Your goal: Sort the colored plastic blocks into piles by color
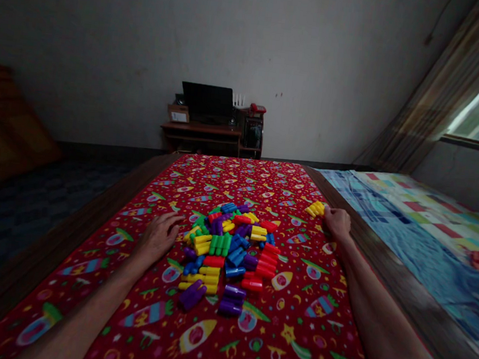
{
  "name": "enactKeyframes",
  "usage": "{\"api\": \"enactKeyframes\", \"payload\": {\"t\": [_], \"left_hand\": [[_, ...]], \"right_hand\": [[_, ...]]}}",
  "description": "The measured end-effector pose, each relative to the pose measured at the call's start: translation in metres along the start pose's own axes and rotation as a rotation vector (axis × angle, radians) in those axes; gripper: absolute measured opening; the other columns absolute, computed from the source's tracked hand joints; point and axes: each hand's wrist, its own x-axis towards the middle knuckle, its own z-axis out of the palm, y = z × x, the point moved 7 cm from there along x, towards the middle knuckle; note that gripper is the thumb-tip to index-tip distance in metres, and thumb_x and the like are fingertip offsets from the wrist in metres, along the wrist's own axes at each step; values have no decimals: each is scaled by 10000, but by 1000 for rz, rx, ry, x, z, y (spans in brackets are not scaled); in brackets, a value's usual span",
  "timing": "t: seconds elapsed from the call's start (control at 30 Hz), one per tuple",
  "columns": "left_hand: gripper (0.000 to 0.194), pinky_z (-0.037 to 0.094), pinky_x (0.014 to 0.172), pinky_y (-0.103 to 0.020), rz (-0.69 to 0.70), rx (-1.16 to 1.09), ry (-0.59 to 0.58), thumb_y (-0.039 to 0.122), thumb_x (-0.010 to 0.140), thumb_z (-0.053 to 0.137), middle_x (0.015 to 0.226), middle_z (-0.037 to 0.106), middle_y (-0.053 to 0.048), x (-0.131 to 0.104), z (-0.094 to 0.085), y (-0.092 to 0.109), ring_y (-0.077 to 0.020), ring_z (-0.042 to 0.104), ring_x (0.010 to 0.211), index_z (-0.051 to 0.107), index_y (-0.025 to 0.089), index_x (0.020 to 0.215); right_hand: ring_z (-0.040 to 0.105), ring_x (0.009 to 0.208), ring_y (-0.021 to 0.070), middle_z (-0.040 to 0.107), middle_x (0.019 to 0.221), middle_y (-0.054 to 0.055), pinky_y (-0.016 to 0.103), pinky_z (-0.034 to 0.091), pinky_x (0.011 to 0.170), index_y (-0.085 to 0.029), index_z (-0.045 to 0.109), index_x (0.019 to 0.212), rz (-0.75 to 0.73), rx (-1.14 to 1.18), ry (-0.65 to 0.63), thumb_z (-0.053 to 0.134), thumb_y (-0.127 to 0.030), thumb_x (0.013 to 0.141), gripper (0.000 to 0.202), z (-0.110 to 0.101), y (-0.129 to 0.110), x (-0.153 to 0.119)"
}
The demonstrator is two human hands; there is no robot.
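Observation:
A heap of plastic blocks in several colours lies on the red patterned cloth, among them a green block, a purple block and a red block. My left hand rests on the cloth just left of the heap, its fingers apart and holding nothing. Out to the right, near the cloth's edge, my right hand has its fingers closed at the right end of a yellow block. That block lies apart from the heap. Whether the fingers grip it or only touch it is too small to tell.
The red cloth covers a long table with dark wooden edges. A bed with a blue and checked cover stands along the right side. Beyond the far end is a desk with a monitor and a red telephone.

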Motion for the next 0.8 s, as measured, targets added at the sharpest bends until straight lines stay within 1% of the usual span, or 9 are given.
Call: {"api": "enactKeyframes", "payload": {"t": [0.13, 0.23, 0.3, 0.37, 0.43, 0.47, 0.6, 0.67, 0.8], "left_hand": [[419, 450, 997, -448, 11, -5, 15, 343, 837, 358, 1136, 663, -120, 0, 0, 0, -281, 585, 1089, 679, 173, 1046], [413, 452, 995, -453, 9, -10, 9, 342, 839, 357, 1131, 664, -116, 0, -1, 0, -281, 585, 1085, 677, 180, 1045], [417, 453, 994, -454, 11, -11, -5, 346, 837, 359, 1141, 660, -120, -1, -1, 1, -285, 582, 1092, 676, 176, 1048], [419, 455, 993, -454, 10, -6, -11, 347, 837, 360, 1149, 656, -124, -1, -3, 2, -287, 582, 1096, 676, 172, 1049], [416, 458, 991, -452, 6, -1, -13, 340, 834, 362, 1150, 655, -126, -1, -4, 4, -286, 585, 1093, 676, 169, 1045], [413, 459, 990, -451, 5, 0, -15, 337, 833, 363, 1148, 655, -125, -1, -5, 4, -285, 586, 1091, 677, 168, 1043], [412, 458, 993, -451, 8, -7, -12, 329, 834, 365, 1148, 654, -126, -1, -5, 5, -285, 589, 1088, 678, 166, 1046], [419, 459, 991, -453, 5, -9, -10, 328, 836, 361, 1151, 653, -131, 0, -5, 4, -288, 590, 1086, 681, 161, 1048], [423, 460, 991, -442, 5, -1, -7, 334, 835, 362, 1157, 652, -131, 0, -3, 2, -283, 592, 1085, 682, 160, 1049]], "right_hand": [[653, 859, 285, 713, 990, 196, 358, 458, 742, -124, 739, 1033, -62, 4, 109, 485, -339, 837, 386, -10, -16, -7], [650, 807, 243, 731, 913, 147, 312, 449, 718, -116, 744, 972, -294, 114, 68, 455, -320, 861, 371, -12, -63, -27], [635, 721, 198, 732, 836, 100, 273, 435, 663, -128, 744, 938, -560, 184, -121, 457, -350, 887, 367, -3, -108, -57], [625, 692, 167, 731, 830, 65, 245, 421, 635, -157, 739, 971, -848, 162, -439, 513, -386, 888, 333, 15, -146, -101], [637, 758, 169, 731, 904, 71, 234, 420, 653, -175, 727, 1022, -1047, 39, -654, 624, -398, 841, 305, 28, -166, -143], [640, 800, 178, 726, 942, 84, 236, 420, 667, -176, 721, 1040, -1108, -35, -689, 667, -389, 817, 313, 32, -170, -156], [642, 860, 198, 710, 975, 110, 255, 429, 699, -172, 695, 1085, -1176, -151, -609, 653, -315, 846, 282, 32, -171, -165], [641, 897, 213, 708, 1010, 117, 275, 445, 739, -166, 670, 1138, -1119, -108, -500, 637, -285, 856, 308, 24, -167, -144], [594, 1036, 275, 679, 1124, 167, 361, 439, 861, -128, 629, 1186, -869, -121, -120, 586, -259, 880, 336, 0, -141, -79]]}}
